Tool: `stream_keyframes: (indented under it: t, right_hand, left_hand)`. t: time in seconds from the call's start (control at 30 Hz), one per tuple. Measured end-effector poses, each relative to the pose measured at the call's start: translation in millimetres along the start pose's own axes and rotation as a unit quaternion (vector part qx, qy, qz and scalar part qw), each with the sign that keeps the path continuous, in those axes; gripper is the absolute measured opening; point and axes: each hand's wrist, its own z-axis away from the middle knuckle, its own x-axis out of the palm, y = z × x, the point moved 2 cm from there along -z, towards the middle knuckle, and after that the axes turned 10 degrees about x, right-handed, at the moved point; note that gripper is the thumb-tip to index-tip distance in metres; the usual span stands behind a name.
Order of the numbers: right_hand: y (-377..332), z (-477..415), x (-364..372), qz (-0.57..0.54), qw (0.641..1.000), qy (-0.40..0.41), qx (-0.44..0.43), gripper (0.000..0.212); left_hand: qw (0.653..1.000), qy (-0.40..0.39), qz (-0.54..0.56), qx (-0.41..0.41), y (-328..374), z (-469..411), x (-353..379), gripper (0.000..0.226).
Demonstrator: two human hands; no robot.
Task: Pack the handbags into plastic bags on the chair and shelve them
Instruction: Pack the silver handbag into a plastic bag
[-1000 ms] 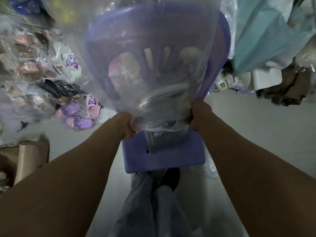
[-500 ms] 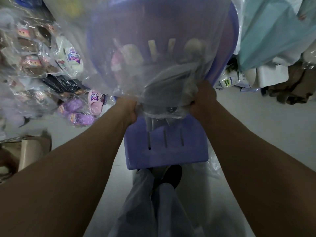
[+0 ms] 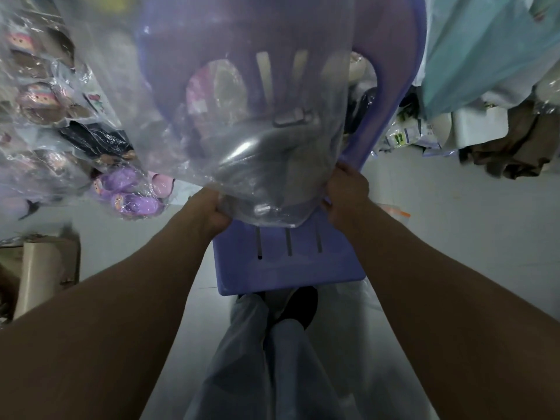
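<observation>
A large clear plastic bag stands up over the seat of a purple plastic chair and hides most of its backrest. Inside the bag's lower part lies a dark grey handbag with a metal clasp. My left hand grips the bag's lower left edge with curled fingers. On the lower right side my right hand grips the bag's edge beside the handbag. Both forearms reach in from the bottom of the view.
Bagged slippers and toys pile up at the left. Folded cloth and packages are stacked at the right. A cardboard box stands at the lower left. My legs and a dark shoe are below the chair on the pale floor.
The bag with the handbag has shifted on the seat and more of the seat front shows. Both hands moved up and farther from me along the bag's lower edge.
</observation>
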Motion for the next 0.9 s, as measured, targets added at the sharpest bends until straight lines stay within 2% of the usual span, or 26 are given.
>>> stream_keyframes:
  t: [0.07, 0.17, 0.23, 0.3, 0.37, 0.43, 0.47, 0.53, 0.63, 0.7, 0.8, 0.87, 0.9]
  right_hand:
    - [4.6, -4.3, -3.9, 0.043, 0.998, 0.026, -0.028, 0.015]
    - [13.3, -12.1, -12.4, 0.124, 0.988, 0.042, -0.083, 0.013]
    - [15.4, -12.0, -14.3, 0.127, 0.987, 0.041, -0.095, 0.006]
    - [15.0, -10.3, -13.4, 0.066, 0.996, 0.029, -0.051, 0.008]
    - [8.3, -1.1, -8.3, -0.041, 0.998, -0.05, 0.003, 0.025]
    - [1.0, 3.4, -1.7, -0.083, 0.984, -0.155, -0.009, 0.038]
    - [-0.1, 2.4, 0.3, -0.069, 0.982, -0.172, -0.025, 0.042]
    - [-1.2, 0.1, 5.6, 0.002, 0.989, -0.134, -0.063, 0.043]
    - [2.4, -9.0, 7.9, 0.071, 0.993, -0.064, -0.072, 0.033]
    - [5.7, -11.5, 6.2, 0.092, 0.993, -0.036, -0.064, 0.022]
    - [12.9, -20.4, -0.2, 0.149, 0.985, 0.001, -0.092, 0.014]
    - [13.1, -21.6, -3.8, 0.172, 0.976, 0.03, -0.129, 0.01]
    - [11.1, -20.2, -5.3, 0.196, 0.967, 0.057, -0.154, 0.012]
  left_hand:
    - [1.0, -0.001, -0.011, -0.012, -3.9, 1.5, -7.4, 0.031]
    - [0.999, -0.006, 0.034, 0.004, -8.4, 6.0, -25.4, 0.03]
    - [0.996, -0.031, 0.08, 0.002, -10.3, 9.1, -34.8, 0.057]
    - [0.994, -0.074, 0.076, 0.015, -11.1, 16.8, -33.0, 0.075]
    - [0.994, -0.07, 0.081, 0.011, -14.2, 17.6, -25.9, 0.074]
    - [0.998, -0.017, 0.053, 0.001, -20.4, 7.6, -23.4, 0.065]
    - [1.0, 0.016, 0.026, -0.002, -22.0, 2.7, -23.0, 0.052]
    - [0.997, 0.052, -0.048, -0.013, -25.5, -13.5, -26.2, 0.033]
    - [0.984, 0.13, -0.114, -0.03, -32.3, -22.3, -34.1, 0.032]
    - [0.985, 0.143, -0.095, -0.001, -36.6, -27.1, -48.5, 0.032]
    - [0.991, 0.094, 0.003, 0.099, -21.0, -16.0, -40.2, 0.031]
    - [0.988, 0.004, 0.097, 0.118, -2.6, 1.4, -20.4, 0.03]
    - [0.988, -0.05, 0.085, 0.121, 6.0, 12.2, -9.3, 0.037]
